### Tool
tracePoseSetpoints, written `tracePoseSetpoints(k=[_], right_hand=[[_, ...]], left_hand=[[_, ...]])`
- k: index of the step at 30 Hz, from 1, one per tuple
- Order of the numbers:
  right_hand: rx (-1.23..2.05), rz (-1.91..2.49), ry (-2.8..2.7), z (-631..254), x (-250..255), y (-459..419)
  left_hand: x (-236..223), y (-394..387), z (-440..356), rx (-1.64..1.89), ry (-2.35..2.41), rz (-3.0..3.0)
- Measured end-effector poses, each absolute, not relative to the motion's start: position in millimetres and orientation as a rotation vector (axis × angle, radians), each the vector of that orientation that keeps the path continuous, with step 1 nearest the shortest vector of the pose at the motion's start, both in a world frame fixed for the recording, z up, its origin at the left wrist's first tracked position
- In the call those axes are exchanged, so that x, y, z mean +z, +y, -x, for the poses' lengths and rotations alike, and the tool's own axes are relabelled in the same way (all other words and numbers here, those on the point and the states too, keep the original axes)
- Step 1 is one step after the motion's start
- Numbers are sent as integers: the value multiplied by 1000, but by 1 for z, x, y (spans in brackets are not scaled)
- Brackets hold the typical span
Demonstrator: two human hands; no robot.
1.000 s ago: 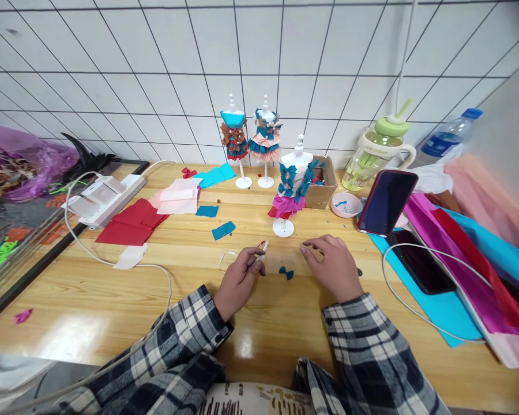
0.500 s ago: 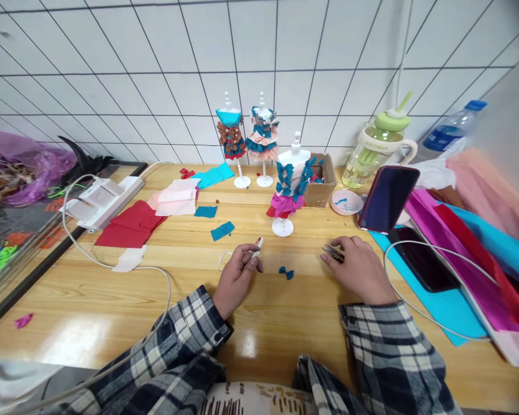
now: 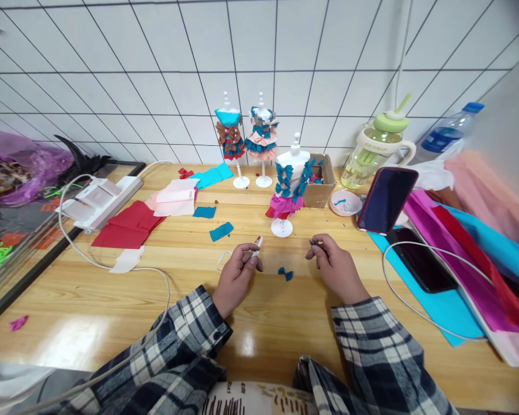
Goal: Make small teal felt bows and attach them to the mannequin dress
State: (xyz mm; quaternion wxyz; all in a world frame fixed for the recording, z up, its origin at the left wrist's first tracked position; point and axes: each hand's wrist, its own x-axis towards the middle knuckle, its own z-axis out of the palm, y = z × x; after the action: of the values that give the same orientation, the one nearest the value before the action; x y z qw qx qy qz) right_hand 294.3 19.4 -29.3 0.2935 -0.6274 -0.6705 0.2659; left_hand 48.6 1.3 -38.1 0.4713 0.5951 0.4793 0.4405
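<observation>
My left hand (image 3: 237,276) is closed around a small white tube (image 3: 258,243) with a reddish mark near its tip; the rest of the tube is hidden by the fingers. In my right hand (image 3: 337,268) the fingertips pinch dark tweezers (image 3: 313,242), of which only a bit shows. Between the hands lies a teal fabric bow (image 3: 286,274), touched by neither. Just beyond stands a miniature mannequin (image 3: 294,164), upright on a round white base, with teal bows on its bodice and a magenta and red skirt.
Behind are two dressed mini mannequins (image 3: 229,124), a cardboard box (image 3: 322,195), a pink bowl (image 3: 345,210) and a drinking cup (image 3: 374,147). A propped phone (image 3: 387,199) and fabric sheets (image 3: 441,314) occupy the right; red cloth (image 3: 127,226) and a power strip (image 3: 101,210) the left.
My right hand has moved left, closer to the bow, and its fingers have drawn together over the tweezers. My left hand and the bow have stayed about where they were.
</observation>
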Motion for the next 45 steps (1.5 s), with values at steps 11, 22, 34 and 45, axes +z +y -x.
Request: tracePoseSetpoints(k=[11,22,34,45], right_hand=[[947,1362,-1811,-235,-21,-5],[862,1596,-2029,-224,-24,-11],[873,1591,-2025,-228,-25,-9],[890,1512,-2041,-230,-24,-8]], left_hand=[[-38,1,-49,1045,1142,-1456],[-37,-3,-50,980,1004,-1443],[-36,-4,-48,917,945,-1434],[-33,-4,-49,811,958,-1447]])
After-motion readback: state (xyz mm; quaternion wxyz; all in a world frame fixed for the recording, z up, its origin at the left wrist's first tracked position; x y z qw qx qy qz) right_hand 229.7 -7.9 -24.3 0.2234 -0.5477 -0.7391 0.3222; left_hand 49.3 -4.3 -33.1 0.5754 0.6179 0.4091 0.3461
